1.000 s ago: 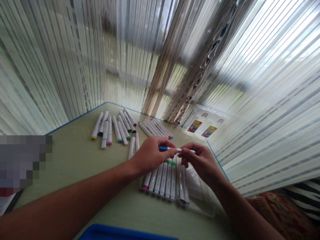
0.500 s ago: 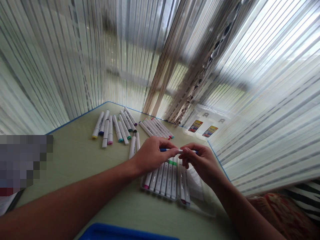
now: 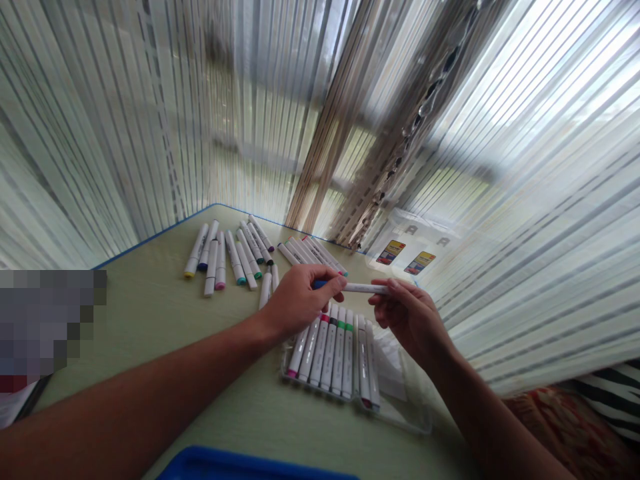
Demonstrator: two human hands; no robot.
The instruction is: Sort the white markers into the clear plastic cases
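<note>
fingertips closed at both ends: white marker [image 3: 363, 288] pinched between left hand [image 3: 303, 297] and right hand [image 3: 413, 310], raised near the clear case [image 3: 407, 410].
head view: step in hand looks like two-handed handling; next move probably calls for one hand loosening while the other steadies. pale green table [image 3: 150, 300], loose markers [image 3: 232, 257] beyond, striped curtains [image 3: 250, 100] behind.

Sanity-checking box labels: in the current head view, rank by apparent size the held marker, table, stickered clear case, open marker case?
1. Table
2. Open marker case, nearer the camera than 3
3. Stickered clear case
4. Held marker, partly covered
</note>
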